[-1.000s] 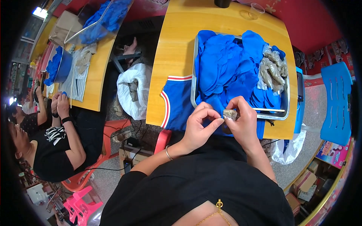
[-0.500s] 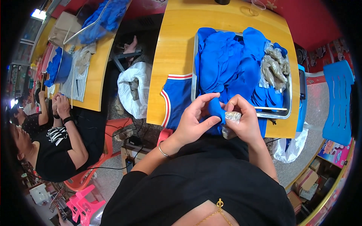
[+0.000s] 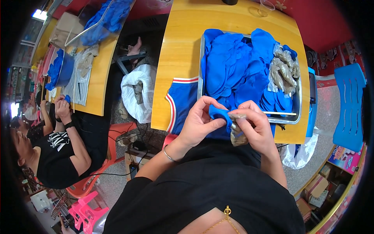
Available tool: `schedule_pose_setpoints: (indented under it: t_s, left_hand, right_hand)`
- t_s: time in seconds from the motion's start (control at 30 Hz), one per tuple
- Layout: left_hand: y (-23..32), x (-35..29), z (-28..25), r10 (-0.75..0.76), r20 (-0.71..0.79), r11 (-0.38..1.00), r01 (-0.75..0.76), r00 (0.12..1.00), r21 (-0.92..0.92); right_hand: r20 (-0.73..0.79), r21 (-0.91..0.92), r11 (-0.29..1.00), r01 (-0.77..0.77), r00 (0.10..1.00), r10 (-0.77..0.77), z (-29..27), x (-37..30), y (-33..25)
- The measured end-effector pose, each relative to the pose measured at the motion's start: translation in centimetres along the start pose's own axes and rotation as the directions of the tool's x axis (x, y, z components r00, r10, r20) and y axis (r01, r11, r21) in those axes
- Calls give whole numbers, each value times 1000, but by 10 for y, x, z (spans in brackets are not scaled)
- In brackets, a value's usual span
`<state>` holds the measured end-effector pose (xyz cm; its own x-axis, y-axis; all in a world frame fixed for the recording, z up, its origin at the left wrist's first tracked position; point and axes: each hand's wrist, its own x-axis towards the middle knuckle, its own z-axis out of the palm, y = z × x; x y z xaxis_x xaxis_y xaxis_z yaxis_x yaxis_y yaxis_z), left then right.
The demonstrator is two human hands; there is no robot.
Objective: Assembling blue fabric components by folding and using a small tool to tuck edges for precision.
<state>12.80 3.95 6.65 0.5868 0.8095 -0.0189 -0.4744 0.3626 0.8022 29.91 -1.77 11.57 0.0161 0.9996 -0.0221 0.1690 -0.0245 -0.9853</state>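
My left hand [image 3: 196, 127] pinches a small blue fabric piece [image 3: 220, 114], whose rim is turned toward my other hand. Between the fingers of my right hand [image 3: 255, 125] is a clear plastic packet of brown contents [image 3: 238, 137]; its upper end meets the blue fabric. Whether the packet's tip is inside the fabric I cannot tell. Both hands are together just in front of a metal tray [image 3: 201, 78]. Heaped in the tray are many blue fabric pieces [image 3: 226, 64]. Several similar brown packets [image 3: 283, 72] lie at its right, and a pale stick [image 3: 280, 113] rests along its near side.
A blue garment with striped trim [image 3: 184, 95] lies left of the tray on the yellow table [image 3: 181, 43]. White sacks [image 3: 138, 93] stand on the floor. At left, a co-worker [image 3: 64, 148] handles a blue piece at another table. A blue chair [image 3: 349, 105] is at right.
The blue piece has tipped over and its rim now faces the packet. My right hand has shifted its grip, and more of the packet hangs in view. The co-worker's hands have risen slightly.
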Motion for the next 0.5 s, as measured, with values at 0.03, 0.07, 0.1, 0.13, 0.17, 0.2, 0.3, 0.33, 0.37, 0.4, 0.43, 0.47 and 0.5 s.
schedule_pose_setpoints:
  t_s: [0.03,0.07,0.1,0.13,0.17,0.2,0.3,0.33,0.37,0.4,0.43,0.47,0.5]
  left_hand:
    - [3,-1,1,-18,4,997,18,1000,80]
    - [5,-2,2,-38,8,987,36,999,159]
    - [5,-1,2,-39,10,987,37,999,159]
    - [4,-1,2,-47,3,984,46,999,173]
    - [4,-1,2,-53,-6,981,54,999,188]
    - [5,-1,2,-53,-5,981,53,999,188]
    - [6,-2,4,-52,-8,985,53,999,165]
    - [5,-3,5,-67,-3,983,66,998,168]
    - [5,-3,6,-82,4,982,80,997,172]
    - [5,-3,7,-82,5,982,80,997,173]
    - [5,-3,7,-65,4,985,63,998,161]
    - [4,-3,7,-48,3,988,47,999,147]
    - [4,-3,6,-48,3,988,47,999,146]
  right_hand:
    - [10,-57,998,9,1000,-9,0,0,0]
    - [8,-57,998,9,1000,-9,0,0,0]
    - [-16,-101,995,25,1000,-26,2,-1,0]
    - [-40,-145,989,39,998,-45,3,-1,0]
    - [-40,-145,989,39,998,-46,4,-1,-1]
    - [-75,-216,974,63,994,-81,5,0,-1]
    - [-141,-293,956,30,987,-74,6,0,-7]
    - [-174,-296,955,-25,984,-29,6,0,-9]
    - [-176,-296,955,-24,984,-29,6,0,-10]
    - [-147,-285,959,-5,988,-39,4,0,-9]
    - [-119,-273,962,15,992,-49,3,0,-9]
    - [-120,-273,962,14,992,-48,2,0,-8]
    - [-89,-246,967,70,992,-95,2,-1,-5]
